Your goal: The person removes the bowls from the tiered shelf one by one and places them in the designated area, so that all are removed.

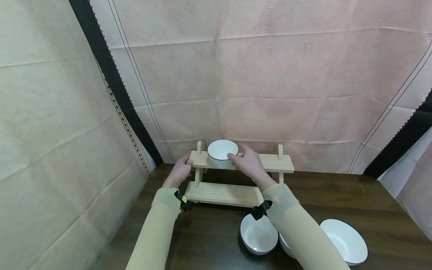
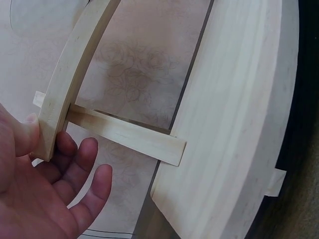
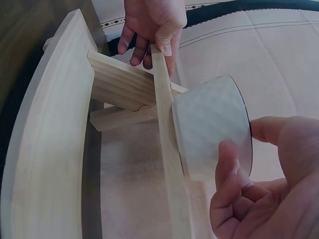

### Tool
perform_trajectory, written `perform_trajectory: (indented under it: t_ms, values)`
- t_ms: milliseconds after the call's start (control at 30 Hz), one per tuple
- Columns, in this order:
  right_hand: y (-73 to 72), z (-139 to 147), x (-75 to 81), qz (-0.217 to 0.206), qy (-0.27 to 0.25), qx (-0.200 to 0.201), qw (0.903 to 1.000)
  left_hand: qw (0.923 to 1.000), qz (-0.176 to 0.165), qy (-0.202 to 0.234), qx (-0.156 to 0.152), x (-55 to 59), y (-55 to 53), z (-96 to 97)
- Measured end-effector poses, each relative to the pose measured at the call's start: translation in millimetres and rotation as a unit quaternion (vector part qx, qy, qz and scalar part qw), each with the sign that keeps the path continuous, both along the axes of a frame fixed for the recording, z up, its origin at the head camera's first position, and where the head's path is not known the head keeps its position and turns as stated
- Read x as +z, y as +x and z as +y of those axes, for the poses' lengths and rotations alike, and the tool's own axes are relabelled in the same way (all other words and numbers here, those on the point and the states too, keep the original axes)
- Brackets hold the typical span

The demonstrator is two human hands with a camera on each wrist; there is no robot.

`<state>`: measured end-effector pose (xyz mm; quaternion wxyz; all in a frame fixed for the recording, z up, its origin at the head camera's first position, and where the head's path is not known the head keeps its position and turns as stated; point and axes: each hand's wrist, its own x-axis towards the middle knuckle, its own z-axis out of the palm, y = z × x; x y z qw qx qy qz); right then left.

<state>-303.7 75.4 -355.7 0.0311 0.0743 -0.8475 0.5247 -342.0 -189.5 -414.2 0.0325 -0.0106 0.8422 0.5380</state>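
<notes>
A two-tier wooden shelf rack [image 1: 270, 161] stands on the table. My left hand [image 1: 179, 172] pinches the left end of its upper board, thumb on one face and a finger on the other, as the left wrist view shows. On that upper board, left of its middle, sits a white dark-rimmed bowl [image 1: 221, 150]. My right hand [image 1: 249, 163] holds this bowl from the right. In the right wrist view, the bowl [image 3: 212, 129] shows a quilted outer wall, with one digit at its rim and another on its side.
Nearer me on the dark wooden table [image 1: 209, 236] stands another white bowl [image 1: 258, 234]. A third bowl [image 1: 287, 245] is partly hidden by my right forearm. A larger white dish [image 1: 345, 242] lies to the right. Pale cloth [image 1: 270, 75] hangs behind the rack.
</notes>
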Motion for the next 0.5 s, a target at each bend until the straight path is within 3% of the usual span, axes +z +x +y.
perform_trajectory:
  t_ms: [300, 500]
  values:
    - [-2.2, -1.1, -6.7, -0.041, -0.062, -0.002, 0.9972, 1.0000, 0.003, 0.000, -0.002, -2.0, -1.2, -0.3]
    - [-3.1, -5.7, -7.5, -0.085, -0.114, 0.001, 0.9898, 1.0000, -0.002, 0.009, -0.003, -0.1, 0.4, -1.0]
